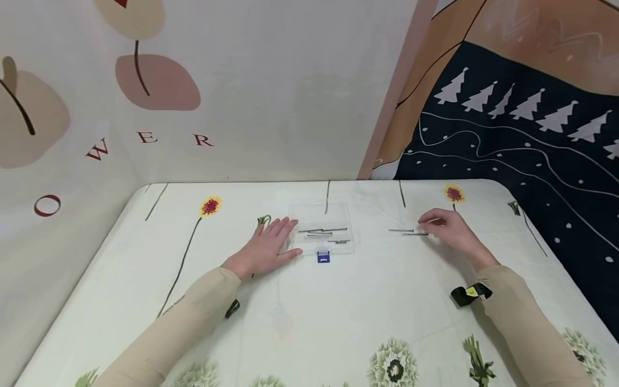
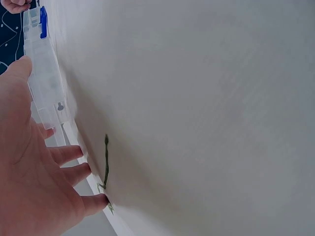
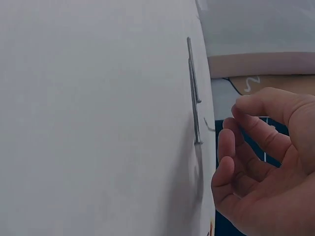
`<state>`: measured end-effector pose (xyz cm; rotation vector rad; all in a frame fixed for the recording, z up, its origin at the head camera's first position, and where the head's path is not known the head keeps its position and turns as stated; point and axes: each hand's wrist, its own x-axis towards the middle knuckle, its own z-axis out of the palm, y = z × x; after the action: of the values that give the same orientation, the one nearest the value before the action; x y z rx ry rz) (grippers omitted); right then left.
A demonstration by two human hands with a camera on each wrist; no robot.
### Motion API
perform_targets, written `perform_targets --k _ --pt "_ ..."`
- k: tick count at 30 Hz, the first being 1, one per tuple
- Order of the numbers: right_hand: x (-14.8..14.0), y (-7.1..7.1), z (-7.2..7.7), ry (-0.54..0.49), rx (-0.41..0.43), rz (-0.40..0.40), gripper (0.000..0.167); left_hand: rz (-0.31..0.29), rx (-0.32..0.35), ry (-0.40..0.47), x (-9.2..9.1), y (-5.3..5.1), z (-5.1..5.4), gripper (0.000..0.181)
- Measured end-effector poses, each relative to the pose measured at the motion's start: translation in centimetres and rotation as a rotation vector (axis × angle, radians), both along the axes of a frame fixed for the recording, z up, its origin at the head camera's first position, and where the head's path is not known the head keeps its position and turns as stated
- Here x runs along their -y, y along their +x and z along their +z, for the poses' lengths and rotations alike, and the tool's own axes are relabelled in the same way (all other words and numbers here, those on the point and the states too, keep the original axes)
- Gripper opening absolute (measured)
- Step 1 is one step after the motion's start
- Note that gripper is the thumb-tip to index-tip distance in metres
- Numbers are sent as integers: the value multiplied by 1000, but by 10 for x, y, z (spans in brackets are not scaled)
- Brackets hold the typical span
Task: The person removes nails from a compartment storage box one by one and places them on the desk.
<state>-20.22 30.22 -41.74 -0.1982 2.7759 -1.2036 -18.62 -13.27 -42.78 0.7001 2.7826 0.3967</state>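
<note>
A clear plastic box (image 1: 323, 215) with a blue latch (image 1: 323, 257) lies on the table, several thin metal nails (image 1: 319, 233) inside. My left hand (image 1: 268, 244) is at the box's left side, fingers straight and spread, the thumb at the near corner. In the left wrist view, that hand (image 2: 44, 162) has its thumb against the box wall (image 2: 47, 73). Two long nails (image 3: 193, 93) lie side by side on the cloth, right of the box. Beside their right ends hovers my right hand (image 1: 450, 231). Its fingers (image 3: 251, 105) are loosely bent, thumb near the index tip, nothing visible between them.
A white flowered cloth (image 1: 300, 322) covers the table. Behind stands a pale printed curtain (image 1: 290, 107), with a dark tree-patterned cloth (image 1: 508, 140) at the right. Black straps (image 1: 466, 295) sit by both wrists.
</note>
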Motion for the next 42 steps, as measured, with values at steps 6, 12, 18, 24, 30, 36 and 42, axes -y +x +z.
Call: perform_targets --k 6,12,18,24,30,36,42 --pt "11 0 3 -40 -27 35 21 -3 1 6 0 0 0 80" --pt "21 0 3 -53 -24 46 20 -1 1 5 1 0 -1 79" --pt "30 -3 0 -75 -13 73 19 6 0 2 1 0 -2 80" --pt "41 -2 -2 -104 -14 94 18 10 3 -6 2 -1 -4 81" --pt "53 -2 -3 -132 -17 111 17 4 3 0 2 -1 -2 81" --pt "66 -6 -1 -131 -6 107 16 5 13 1 1 -1 -3 80" --pt "81 -11 -2 -152 -23 130 15 6 7 9 1 0 -1 80"
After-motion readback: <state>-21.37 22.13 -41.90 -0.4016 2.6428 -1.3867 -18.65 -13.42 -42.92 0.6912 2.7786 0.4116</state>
